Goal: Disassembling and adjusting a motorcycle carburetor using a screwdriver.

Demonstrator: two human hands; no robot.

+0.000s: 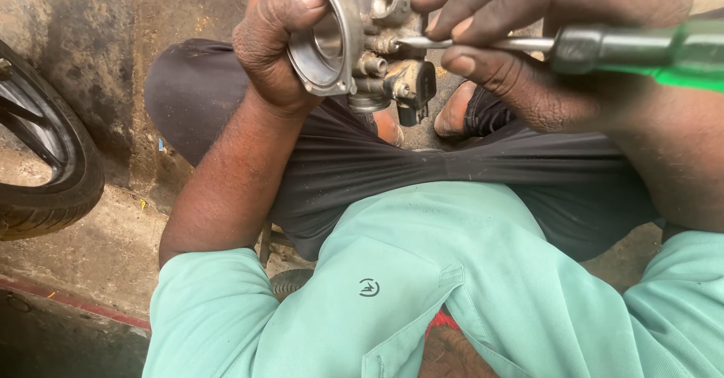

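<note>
My left hand [275, 42] grips a grey metal carburettor-like part [354, 39] with a round bore, holding it up above my lap at the top centre of the head view. My right hand [528, 39] holds a screwdriver with a green handle [679, 58]. Its metal shaft [475, 44] points left and its tip touches a small fitting on the part. The fingers of my right hand steady the shaft near the tip. A black plastic piece [415, 88] hangs at the part's lower side.
I sit with my legs folded, in dark trousers [422, 174] and a light green shirt [422, 287]. A black tyre [53, 174] stands at the left on stained concrete ground [90, 250]. A foot in a sandal [460, 110] shows below the part.
</note>
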